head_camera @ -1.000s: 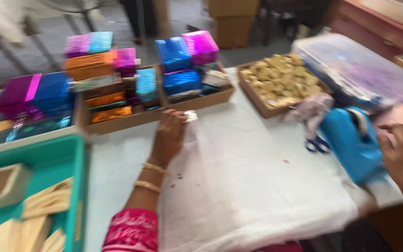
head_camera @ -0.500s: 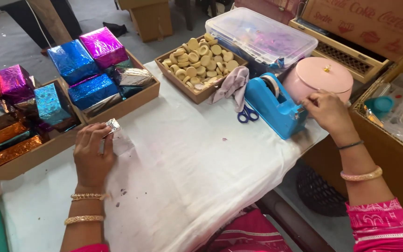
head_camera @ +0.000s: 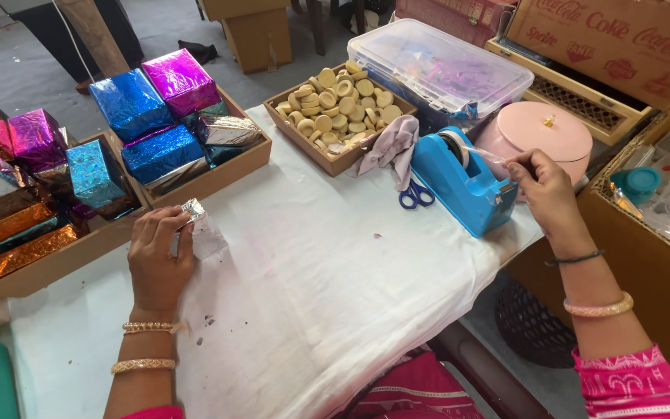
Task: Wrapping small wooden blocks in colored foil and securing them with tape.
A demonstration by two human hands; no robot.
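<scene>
Pinching clear tape at the blue plastic tape dispenser (head_camera: 463, 185), our right hand (head_camera: 543, 188) grips the strip; our left hand (head_camera: 157, 256) clutches a small silver foil-wrapped packet (head_camera: 195, 221) on the white cloth-covered table (head_camera: 335, 279).

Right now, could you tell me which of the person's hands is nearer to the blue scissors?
Right. The right hand is at the blue tape dispenser beside the scissors; the left hand holds a small foil packet far across the cloth.
</scene>
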